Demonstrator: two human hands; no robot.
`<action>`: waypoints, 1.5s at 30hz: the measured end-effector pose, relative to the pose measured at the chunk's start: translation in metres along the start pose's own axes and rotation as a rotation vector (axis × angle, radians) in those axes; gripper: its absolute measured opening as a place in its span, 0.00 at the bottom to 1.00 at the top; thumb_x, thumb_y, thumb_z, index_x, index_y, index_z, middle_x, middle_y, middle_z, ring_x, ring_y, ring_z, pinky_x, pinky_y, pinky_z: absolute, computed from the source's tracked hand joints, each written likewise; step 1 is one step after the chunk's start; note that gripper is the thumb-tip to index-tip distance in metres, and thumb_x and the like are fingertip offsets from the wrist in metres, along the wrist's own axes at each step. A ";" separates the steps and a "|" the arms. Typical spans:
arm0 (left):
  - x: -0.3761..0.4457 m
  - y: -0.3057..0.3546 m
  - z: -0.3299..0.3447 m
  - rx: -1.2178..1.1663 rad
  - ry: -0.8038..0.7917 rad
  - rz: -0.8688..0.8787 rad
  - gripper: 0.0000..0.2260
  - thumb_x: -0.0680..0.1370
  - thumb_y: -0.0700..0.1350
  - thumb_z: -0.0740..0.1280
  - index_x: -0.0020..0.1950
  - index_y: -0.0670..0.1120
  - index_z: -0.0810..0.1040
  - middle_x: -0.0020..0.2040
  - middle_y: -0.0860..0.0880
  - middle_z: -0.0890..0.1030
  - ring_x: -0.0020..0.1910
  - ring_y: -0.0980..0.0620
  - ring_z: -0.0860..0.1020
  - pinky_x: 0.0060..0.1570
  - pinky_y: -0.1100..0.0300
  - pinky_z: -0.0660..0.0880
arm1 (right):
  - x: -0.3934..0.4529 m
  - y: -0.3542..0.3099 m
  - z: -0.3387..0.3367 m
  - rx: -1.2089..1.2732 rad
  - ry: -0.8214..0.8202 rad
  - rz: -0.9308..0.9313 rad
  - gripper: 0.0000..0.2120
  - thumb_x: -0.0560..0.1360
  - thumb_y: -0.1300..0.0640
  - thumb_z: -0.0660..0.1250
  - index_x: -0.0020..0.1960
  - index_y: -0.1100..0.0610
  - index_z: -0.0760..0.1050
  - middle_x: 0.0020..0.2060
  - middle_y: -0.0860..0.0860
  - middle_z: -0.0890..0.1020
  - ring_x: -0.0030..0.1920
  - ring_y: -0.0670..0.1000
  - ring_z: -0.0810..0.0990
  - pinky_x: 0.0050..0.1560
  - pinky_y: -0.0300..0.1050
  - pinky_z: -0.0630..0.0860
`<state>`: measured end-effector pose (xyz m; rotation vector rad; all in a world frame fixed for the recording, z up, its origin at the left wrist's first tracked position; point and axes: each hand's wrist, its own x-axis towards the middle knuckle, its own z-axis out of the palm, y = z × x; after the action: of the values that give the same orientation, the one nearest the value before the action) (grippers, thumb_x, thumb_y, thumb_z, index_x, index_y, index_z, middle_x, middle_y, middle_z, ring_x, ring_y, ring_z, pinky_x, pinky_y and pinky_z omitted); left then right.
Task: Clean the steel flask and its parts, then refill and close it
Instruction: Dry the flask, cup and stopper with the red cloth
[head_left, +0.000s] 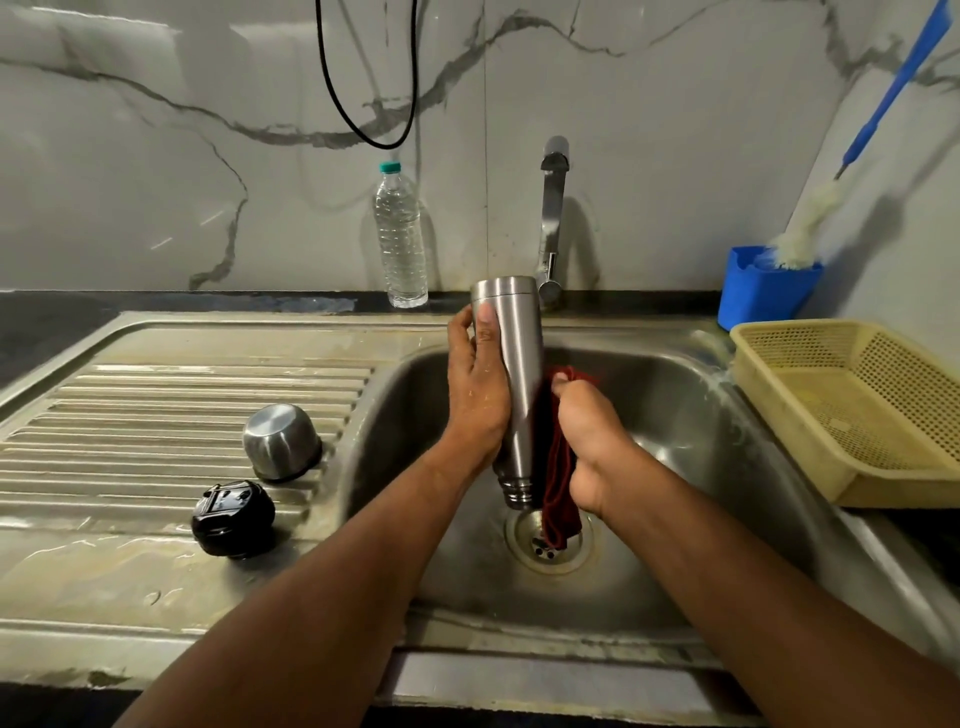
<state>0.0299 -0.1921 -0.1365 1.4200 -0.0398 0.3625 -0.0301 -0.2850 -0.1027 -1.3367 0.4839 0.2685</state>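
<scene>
The steel flask (514, 374) is held upside down over the sink basin (675, 415), its open threaded mouth pointing at the drain (524, 540). My left hand (475, 389) grips its body, thumb near the base. My right hand (587, 447) holds a dark red cloth (558, 488) against the flask's right side; the cloth hangs down to the drain. On the ribbed drainboard (156, 415) to the left stand the steel cup lid (280, 441), upside down, and the black stopper (232, 517).
A clear water bottle (400, 239) with a green cap stands by the wall left of the tap (551, 218). At the right are a blue holder (763, 291) with a blue-handled bottle brush (810, 218) and a yellow perforated basket (857, 410).
</scene>
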 end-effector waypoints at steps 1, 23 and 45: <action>0.000 0.000 0.000 -0.007 0.018 -0.023 0.20 0.86 0.62 0.56 0.69 0.50 0.71 0.53 0.49 0.81 0.47 0.56 0.82 0.47 0.61 0.79 | 0.000 0.000 -0.001 0.001 0.002 0.005 0.21 0.85 0.46 0.56 0.60 0.60 0.81 0.46 0.61 0.85 0.42 0.60 0.84 0.41 0.50 0.83; 0.009 -0.007 -0.008 0.003 0.041 -0.043 0.23 0.82 0.65 0.65 0.66 0.49 0.73 0.56 0.43 0.83 0.52 0.48 0.84 0.51 0.51 0.82 | -0.006 0.000 0.001 -0.035 -0.037 0.013 0.19 0.85 0.48 0.56 0.48 0.57 0.80 0.37 0.56 0.84 0.39 0.57 0.83 0.46 0.51 0.80; 0.006 -0.009 -0.009 0.236 -0.097 0.042 0.28 0.80 0.69 0.64 0.64 0.46 0.76 0.53 0.48 0.83 0.49 0.53 0.83 0.47 0.59 0.80 | -0.010 0.004 0.009 0.165 0.044 -0.038 0.20 0.86 0.42 0.54 0.58 0.55 0.79 0.48 0.56 0.85 0.48 0.56 0.83 0.44 0.51 0.77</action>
<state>0.0360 -0.1836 -0.1453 1.6714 -0.1091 0.3403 -0.0395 -0.2741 -0.1001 -1.1914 0.5068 0.1645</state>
